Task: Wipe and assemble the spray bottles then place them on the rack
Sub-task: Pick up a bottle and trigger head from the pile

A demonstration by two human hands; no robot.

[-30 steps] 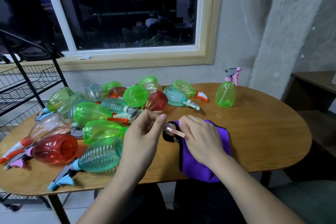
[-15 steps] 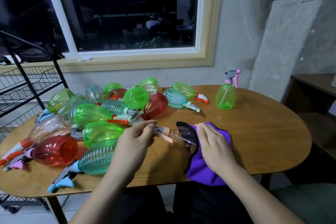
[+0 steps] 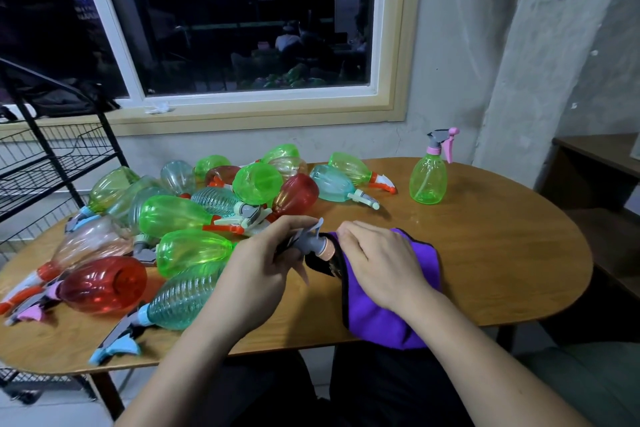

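Bottle (image 3: 327,263) — in purple cloth (image 3: 381,319), L hand (image 3: 256,274) grips sprayer (image 3: 308,239)

The left hand (image 3: 263,267) and right hand (image 3: 381,263) are bare above dark trousers (image 3: 381,392).

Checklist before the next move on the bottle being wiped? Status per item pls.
1. Grip: the left hand grips the spray head: ok.
2. Wipe contact: the right hand holds the purple cloth round the bottle body: ok.
3. Head screwed fully home: cannot tell, the cloth covers the joint.
4. Body wiped all round: cannot tell, it is mostly hidden.
5. Room beside the left hand: not ok, a lying green bottle sits right next to it and could get knocked.
6. Drop-off: the rack is in view left of the table: ok.
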